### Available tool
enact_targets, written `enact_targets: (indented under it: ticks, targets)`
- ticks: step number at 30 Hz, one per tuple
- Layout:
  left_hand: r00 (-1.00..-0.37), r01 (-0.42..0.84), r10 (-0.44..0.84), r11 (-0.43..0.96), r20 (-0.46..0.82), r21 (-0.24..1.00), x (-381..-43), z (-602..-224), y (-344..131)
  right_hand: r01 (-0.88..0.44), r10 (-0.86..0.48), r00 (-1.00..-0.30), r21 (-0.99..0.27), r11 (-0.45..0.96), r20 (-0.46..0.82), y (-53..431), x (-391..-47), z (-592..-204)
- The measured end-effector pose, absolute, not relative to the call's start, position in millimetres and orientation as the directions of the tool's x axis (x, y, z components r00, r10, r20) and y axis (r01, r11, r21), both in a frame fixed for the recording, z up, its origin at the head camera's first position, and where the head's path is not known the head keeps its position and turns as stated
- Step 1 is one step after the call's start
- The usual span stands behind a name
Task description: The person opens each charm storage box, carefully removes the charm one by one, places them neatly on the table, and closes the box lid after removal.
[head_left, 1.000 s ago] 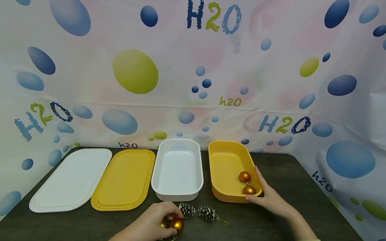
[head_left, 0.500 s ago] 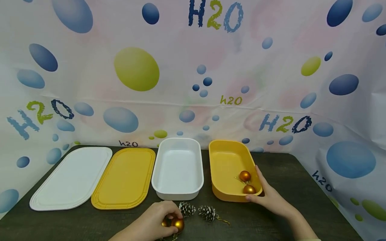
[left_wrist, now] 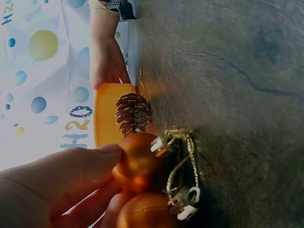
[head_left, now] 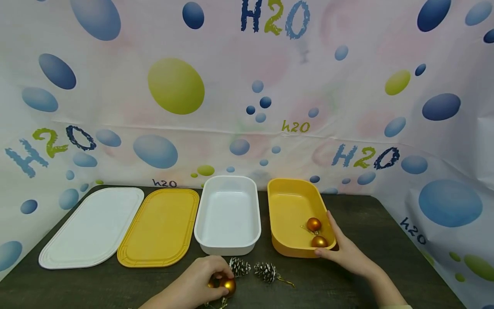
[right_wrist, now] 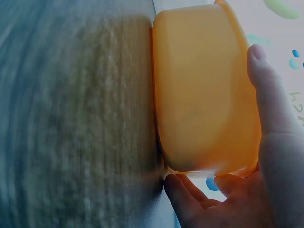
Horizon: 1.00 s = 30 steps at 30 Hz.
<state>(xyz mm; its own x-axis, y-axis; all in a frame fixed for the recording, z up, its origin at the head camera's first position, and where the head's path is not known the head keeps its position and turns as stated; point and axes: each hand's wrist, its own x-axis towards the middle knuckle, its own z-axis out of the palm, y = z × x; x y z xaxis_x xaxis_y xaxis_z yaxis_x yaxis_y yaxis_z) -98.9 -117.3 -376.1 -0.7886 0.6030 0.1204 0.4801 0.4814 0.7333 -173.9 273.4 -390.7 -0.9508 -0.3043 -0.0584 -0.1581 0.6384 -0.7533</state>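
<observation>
The two hands stand apart: the left hand pinches an orange ball between thumb and fingers, low over the bench, while the right hand clasps the near right corner of the yellow container. A second ball lies just beside the first, by the left fingers; whether it too is gripped cannot be told. The pinched ball is probably light, rigid and thin-shelled, its smooth surface apt to slip or crack under hard pressure. Its round sides offer the best hold, thumb opposing fingers; the metal cap and limp gold cord seem weaker points. The yellow container, likely stiff, light plastic, holds two loose balls at its near end, beside the right hand. The white container, ahead of the left hand, shows its pale floor. Two pine cones lie between the hands.
</observation>
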Motion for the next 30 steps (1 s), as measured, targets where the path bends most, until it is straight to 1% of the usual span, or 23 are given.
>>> enact_targets:
  ticks: [4,7,11,14,17,23,26,30]
  targets:
    - [-0.788,0.501,0.598,0.483,0.148,0.718,-98.3,-376.5,-116.9,-0.162,-0.306,-0.95,-0.755,0.636,-0.054,273.3,-173.9,-391.4]
    - [-0.796,0.486,0.589,0.48,0.142,0.731,-99.0,-373.1,-117.1,-0.167,-0.308,-0.95,-0.754,0.636,-0.05,273.6,-174.0,-391.8]
    - [-0.816,0.453,0.562,0.481,0.133,0.75,-102.4,-362.2,-117.2,-0.173,-0.311,-0.949,-0.752,0.636,-0.044,274.5,-174.8,-392.2]
    - [-0.825,0.466,0.541,0.485,0.164,0.74,-105.9,-351.1,-115.7,-0.18,-0.314,-0.948,-0.75,0.637,-0.039,275.2,-175.1,-392.4]
    - [-0.818,0.513,0.527,0.485,0.232,0.708,-110.5,-338.8,-111.5,-0.189,-0.318,-0.948,-0.747,0.637,-0.031,275.7,-175.0,-392.8]
    - [-0.772,0.618,0.513,0.467,0.375,0.633,-123.4,-316.6,-98.6,-0.196,-0.32,-0.947,-0.744,0.639,-0.025,275.8,-174.8,-392.4]
    - [-0.763,0.631,0.517,0.469,0.387,0.618,-129.6,-308.0,-91.3,-0.195,-0.32,-0.947,-0.745,0.638,-0.026,275.9,-174.8,-392.8]
    - [-0.755,0.634,0.534,0.444,0.381,0.633,-137.5,-299.3,-80.6,-0.198,-0.323,-0.946,-0.746,0.635,-0.024,276.2,-175.0,-393.7]
